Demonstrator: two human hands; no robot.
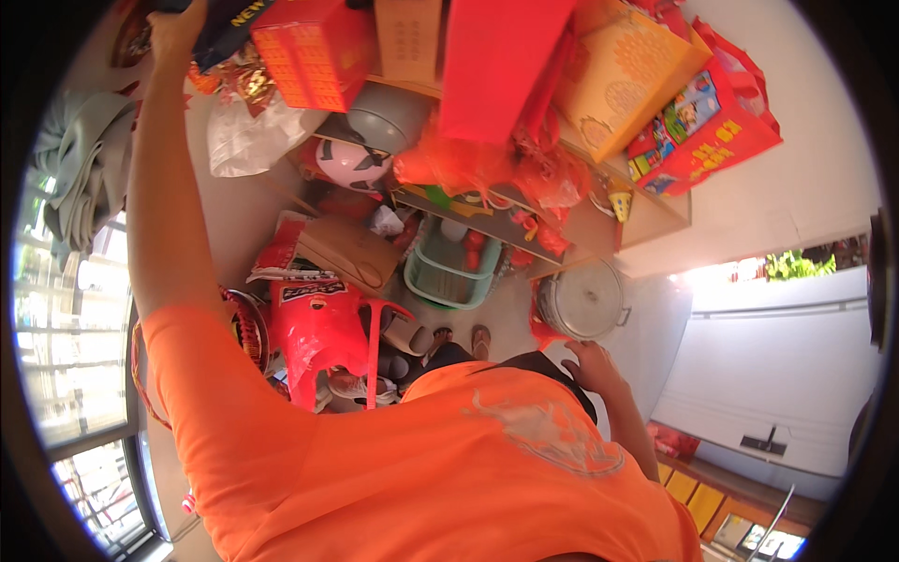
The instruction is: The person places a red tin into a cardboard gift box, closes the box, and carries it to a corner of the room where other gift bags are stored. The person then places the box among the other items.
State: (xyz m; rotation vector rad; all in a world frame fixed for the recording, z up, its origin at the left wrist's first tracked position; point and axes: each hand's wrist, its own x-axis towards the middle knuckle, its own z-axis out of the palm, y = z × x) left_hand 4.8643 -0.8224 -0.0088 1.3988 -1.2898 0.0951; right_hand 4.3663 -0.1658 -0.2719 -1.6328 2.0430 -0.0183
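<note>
My left hand [177,27] is raised to the top left, against a dark navy bag [223,31] with yellow lettering. Its fingers are partly cut off by the picture's rim, so its grip is unclear. Beside that bag are a red and orange gift box [309,53] and crumpled gold foil wrapping [254,81]. Low on the other side, my right hand [595,367] hangs by my thigh, empty, with the fingers apart. Nearest to it, on the floor, stands a large lidded metal pot [584,298].
A wooden shelf unit [590,225] carries paper gift bags [632,70], red plastic bags [456,161] and helmets [390,116]. Below are a green plastic basket [449,277], a cardboard bag [351,249], a red stool [376,330] and shoes [358,385]. A barred window [74,316] is at left.
</note>
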